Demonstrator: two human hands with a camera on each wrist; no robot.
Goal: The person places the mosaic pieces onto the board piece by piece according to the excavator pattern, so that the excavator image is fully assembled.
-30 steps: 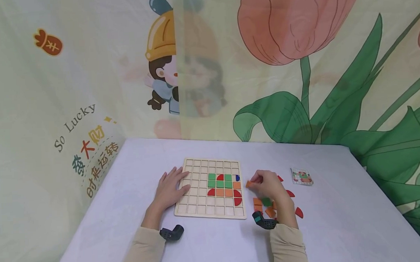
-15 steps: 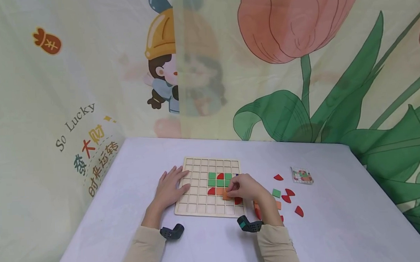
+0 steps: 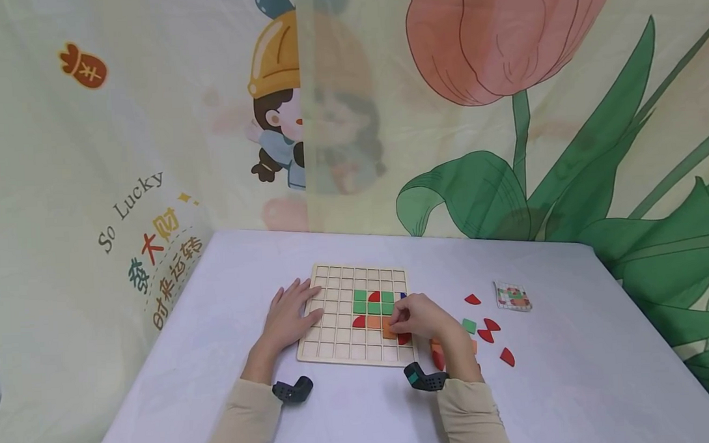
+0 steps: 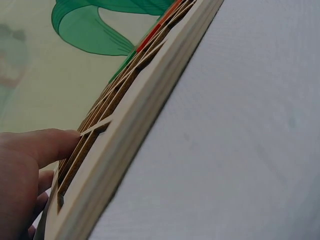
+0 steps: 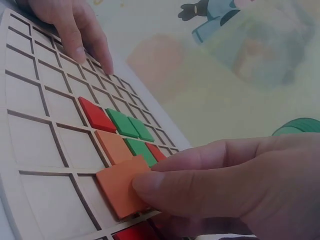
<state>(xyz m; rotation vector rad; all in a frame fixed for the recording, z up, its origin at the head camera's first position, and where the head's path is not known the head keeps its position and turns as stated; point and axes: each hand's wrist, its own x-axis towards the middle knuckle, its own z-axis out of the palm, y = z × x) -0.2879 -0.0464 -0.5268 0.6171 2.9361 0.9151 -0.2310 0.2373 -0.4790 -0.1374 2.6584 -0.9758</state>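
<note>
A light wooden grid board [image 3: 330, 351] lies on the table, with green, red, orange and blue pieces in some cells toward its right side. My left hand [image 3: 289, 316] rests on the board's left edge, fingers extended; in the left wrist view a finger [image 4: 55, 142] touches the frame. Over the right part of the board, my right hand [image 3: 421, 318] pinches an orange square tile [image 5: 120, 187] between thumb and fingers. The tile is tilted, beside a flat orange tile [image 5: 114, 146] and near a red piece [image 5: 96, 115]. Whatever lies beneath the held tile is hidden.
Right of the board lie loose pieces: a green square [image 3: 469, 326], red quarter-circles [image 3: 508, 357] and orange tiles partly covered by the right forearm. Farther back sits a small patterned card [image 3: 512, 296]. A printed curtain [image 3: 354, 208] hangs behind the table [image 3: 349, 411].
My right hand has moved left from beside the board to above its cells, carrying the orange tile. Over the last half second it has barely moved. The left hand stays put.
</note>
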